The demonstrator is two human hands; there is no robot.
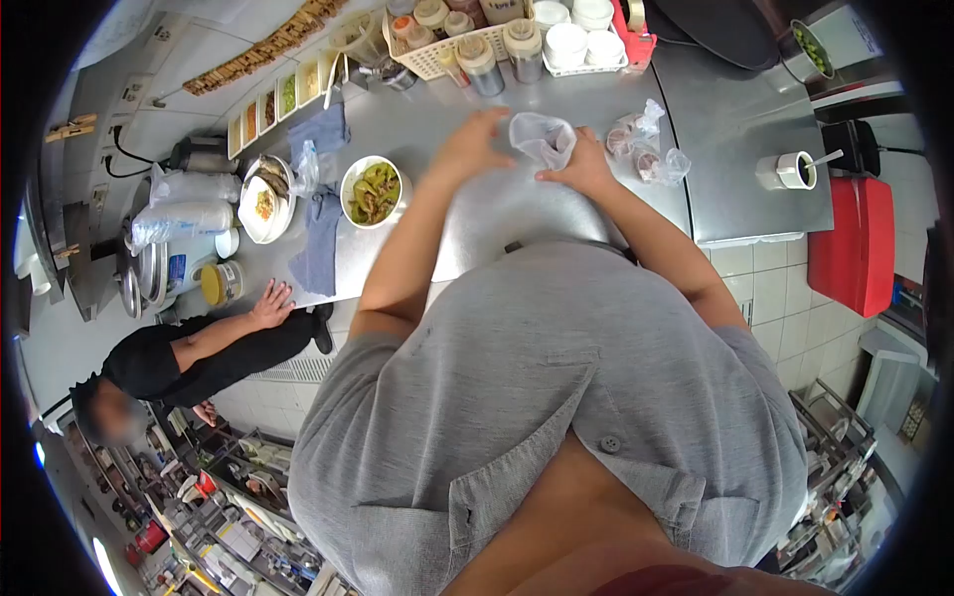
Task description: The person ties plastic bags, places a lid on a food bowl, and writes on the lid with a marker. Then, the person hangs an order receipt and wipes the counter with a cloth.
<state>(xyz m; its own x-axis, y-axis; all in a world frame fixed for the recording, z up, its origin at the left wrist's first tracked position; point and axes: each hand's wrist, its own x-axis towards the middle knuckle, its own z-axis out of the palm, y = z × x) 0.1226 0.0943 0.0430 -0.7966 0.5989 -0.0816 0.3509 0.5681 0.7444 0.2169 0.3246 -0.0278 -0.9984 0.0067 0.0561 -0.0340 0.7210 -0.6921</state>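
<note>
Over the steel counter, my right hand (586, 167) grips the edge of a clear plastic bag (542, 137) whose mouth is spread wide. My left hand (471, 149) is just left of the bag, fingers apart and holding nothing. To the right of my right hand lie small knotted plastic bags (646, 164) with pinkish contents that I cannot make out. A white bowl of green vegetable pieces (375, 194) stands left of my left forearm.
At the back stand a basket of sauce bottles (482, 72) and white lidded tubs (586, 40). Blue cloths (316, 243), a plate of food (265, 204) and a yellow-lidded jar (221, 283) are at left. Another person's hand (270, 304) rests at the counter edge. A white cup (795, 171) holds a spoon.
</note>
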